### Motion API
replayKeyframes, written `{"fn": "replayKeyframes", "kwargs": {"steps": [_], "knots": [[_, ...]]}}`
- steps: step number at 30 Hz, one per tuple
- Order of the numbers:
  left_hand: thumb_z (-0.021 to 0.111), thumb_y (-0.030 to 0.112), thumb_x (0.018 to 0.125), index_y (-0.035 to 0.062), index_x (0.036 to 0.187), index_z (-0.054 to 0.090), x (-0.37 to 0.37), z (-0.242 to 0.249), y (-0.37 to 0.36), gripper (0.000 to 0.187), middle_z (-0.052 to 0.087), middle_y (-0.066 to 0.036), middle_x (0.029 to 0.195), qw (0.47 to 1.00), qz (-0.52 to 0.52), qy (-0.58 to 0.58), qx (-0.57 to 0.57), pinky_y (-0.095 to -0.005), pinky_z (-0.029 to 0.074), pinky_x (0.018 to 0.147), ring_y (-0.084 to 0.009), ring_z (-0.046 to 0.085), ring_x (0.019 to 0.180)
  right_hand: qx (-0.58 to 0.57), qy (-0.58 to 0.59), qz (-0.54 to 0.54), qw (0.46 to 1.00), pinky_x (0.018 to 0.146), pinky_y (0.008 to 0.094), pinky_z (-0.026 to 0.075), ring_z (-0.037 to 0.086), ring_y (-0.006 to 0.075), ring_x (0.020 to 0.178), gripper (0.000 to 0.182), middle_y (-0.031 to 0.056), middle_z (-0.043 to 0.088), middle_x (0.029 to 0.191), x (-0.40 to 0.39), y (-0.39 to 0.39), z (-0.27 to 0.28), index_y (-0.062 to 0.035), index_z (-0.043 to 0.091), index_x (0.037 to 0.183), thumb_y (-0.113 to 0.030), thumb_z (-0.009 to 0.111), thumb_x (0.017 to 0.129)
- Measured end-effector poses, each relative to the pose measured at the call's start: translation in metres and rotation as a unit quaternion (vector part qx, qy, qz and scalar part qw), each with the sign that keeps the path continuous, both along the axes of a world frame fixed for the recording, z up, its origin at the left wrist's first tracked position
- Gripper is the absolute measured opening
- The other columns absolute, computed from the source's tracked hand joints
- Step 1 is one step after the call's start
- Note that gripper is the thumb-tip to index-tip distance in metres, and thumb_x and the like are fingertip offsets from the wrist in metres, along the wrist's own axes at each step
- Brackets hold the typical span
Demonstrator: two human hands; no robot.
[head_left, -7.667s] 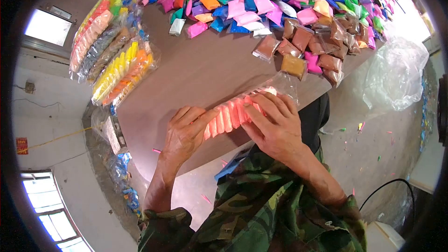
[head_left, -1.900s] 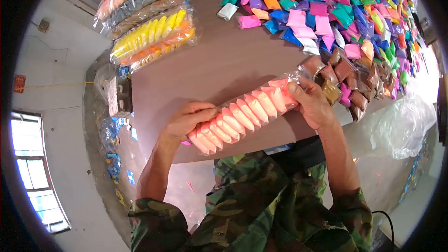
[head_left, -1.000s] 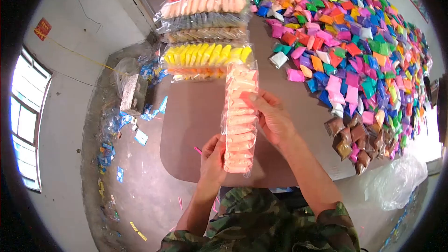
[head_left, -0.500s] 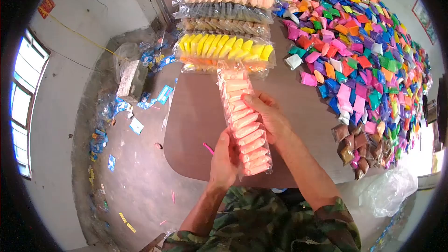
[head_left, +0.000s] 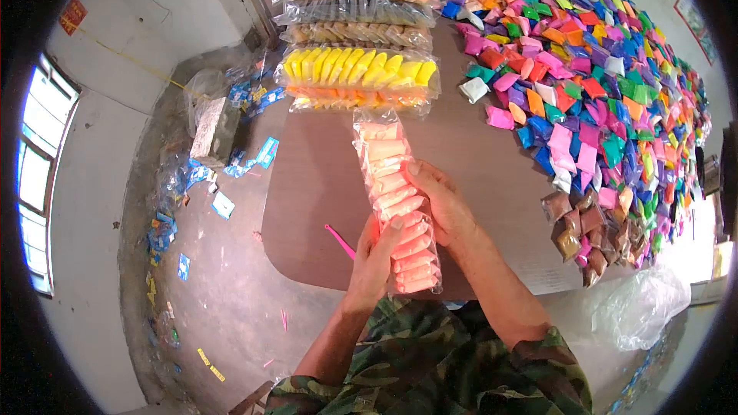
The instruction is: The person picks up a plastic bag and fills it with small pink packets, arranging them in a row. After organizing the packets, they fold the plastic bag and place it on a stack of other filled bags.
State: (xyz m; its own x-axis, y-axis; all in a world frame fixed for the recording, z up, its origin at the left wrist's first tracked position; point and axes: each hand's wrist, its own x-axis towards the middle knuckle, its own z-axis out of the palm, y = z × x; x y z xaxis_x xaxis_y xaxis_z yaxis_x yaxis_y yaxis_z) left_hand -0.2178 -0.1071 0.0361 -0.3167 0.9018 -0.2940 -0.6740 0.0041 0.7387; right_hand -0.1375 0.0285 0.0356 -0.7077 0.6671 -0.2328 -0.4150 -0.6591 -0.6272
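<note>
A long clear bag of salmon-pink packets (head_left: 396, 184) is held between my two hands over the near part of the table. The small packets lie in a row inside it. My left hand (head_left: 374, 257) grips its lower left side, the thumb lying across the front. On the right edge, higher up, my right hand (head_left: 442, 204) pinches the bag with the thumb in front; its other fingers are partly hidden. Beside my left hand a thin pink plastic stick (head_left: 339, 240) lies on the table. Beyond the bag's top end, filled bags of yellow packets (head_left: 357, 68) lie in a stack.
The brown table (head_left: 307, 184) has a rounded near-left corner. A big heap of colourful small packets (head_left: 569, 92) covers its right side, with brown packets (head_left: 588, 227) at the near end. Clear plastic (head_left: 646, 307) hangs lower right. Wrappers and a block (head_left: 214, 131) are on the floor.
My left thumb has come over the front of the bag. The bag's top end now sits apart from the stacked bags in view, and more of the pink stick shows.
</note>
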Motion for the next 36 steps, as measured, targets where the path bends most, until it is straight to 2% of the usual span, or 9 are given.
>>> {"fn": "replayKeyframes", "kwargs": {"steps": [7,10,15,19,27,30,33,36], "knots": [[0.065,0.018,0.106,0.0004,0.141,0.052,0.002,0.008,0.003,0.042,0.068,-0.009,0.124,0.998,-0.06,-0.006,-0.006,-0.0339,0.059,0.093,-0.0157,0.069,0.109,0.015,0.03,-0.013,0.999,0.079,0.0334,0.062,0.072,0.016,0.088,0.024,0.0082,0.073,0.104,0.019,0.0,-0.001,-0.0041,0.065,0.118,-0.024,0.067,0.105],[0.068,0.016,0.103,-0.0006,0.14,0.053,0.005,0.003,0.004,0.044,0.068,-0.01,0.126,0.998,-0.058,-0.025,0.025,-0.0351,0.059,0.096,-0.017,0.069,0.11,0.006,0.036,-0.023,0.999,0.079,0.0335,0.062,0.072,0.0162,0.09,0.024,0.0086,0.073,0.105,0.022,-0.004,0.002,-0.0037,0.064,0.118,-0.024,0.066,0.105],[0.073,0.013,0.099,-0.0016,0.14,0.052,0.005,0.006,0.006,0.048,0.067,-0.01,0.128,0.997,-0.052,0.008,0.048,-0.035,0.058,0.097,-0.0171,0.069,0.111,0.008,0.034,-0.023,0.999,0.082,0.0339,0.062,0.072,0.016,0.093,0.024,0.0088,0.073,0.109,0.026,-0.005,0.002,-0.0036,0.064,0.12,-0.023,0.066,0.105],[0.073,0.013,0.097,-0.0009,0.143,0.055,-0.001,-0.007,0.005,0.052,0.07,-0.009,0.129,0.996,-0.078,0.021,0.043,-0.0351,0.057,0.098,-0.0174,0.07,0.112,0.015,0.044,-0.022,0.999,0.084,0.0341,0.062,0.072,0.0162,0.095,0.029,0.0088,0.073,0.111,0.025,-0.005,-0.002,-0.0035,0.062,0.125,-0.024,0.066,0.105],[0.071,0.01,0.1,0.0015,0.142,0.056,0.002,-0.005,0.006,0.045,0.07,-0.007,0.129,0.997,-0.069,0.02,0.028,-0.0342,0.057,0.099,-0.0151,0.069,0.112,0.03,0.041,-0.004,0.999,0.087,0.0322,0.061,0.071,0.0156,0.101,0.038,0.008,0.071,0.119,0.027,-0.002,0.0,-0.0021,0.06,0.133,-0.026,0.067,0.105],[0.07,0.01,0.101,0.0033,0.142,0.056,0.004,0.002,0.009,0.044,0.068,-0.006,0.13,0.999,-0.036,-0.002,0.022,-0.0341,0.056,0.1,-0.0149,0.068,0.114,0.087,0.002,0.013,0.996,0.097,0.0337,0.057,0.069,0.017,0.106,0.044,0.0091,0.07,0.12,0.029,0.003,0.007,-0.0013,0.059,0.138,-0.031,0.066,0.105],[0.069,0.011,0.101,0.0047,0.143,0.056,-0.002,0.007,0.015,0.044,0.067,-0.006,0.132,0.999,-0.004,-0.009,0.037,-0.035,0.056,0.1,-0.016,0.067,0.116,0.157,-0.097,-0.02,0.983,0.105,0.0351,0.051,0.066,0.0188,0.113,0.051,0.0103,0.07,0.122,0.029,0.01,-0.002,-0.0007,0.058,0.141,-0.038,0.063,0.106],[0.067,0.015,0.103,0.0051,0.14,0.057,-0.016,0.009,0.027,0.04,0.068,-0.007,0.129,0.997,0.056,0.0,0.057,-0.0368,0.058,0.098,-0.0182,0.068,0.115,0.168,-0.141,-0.016,0.976,0.108,0.0346,0.046,0.064,0.0191,0.116,0.056,0.01,0.069,0.127,0.044,0.009,0.01,-0.0011,0.057,0.142,-0.044,0.062,0.106]]}}
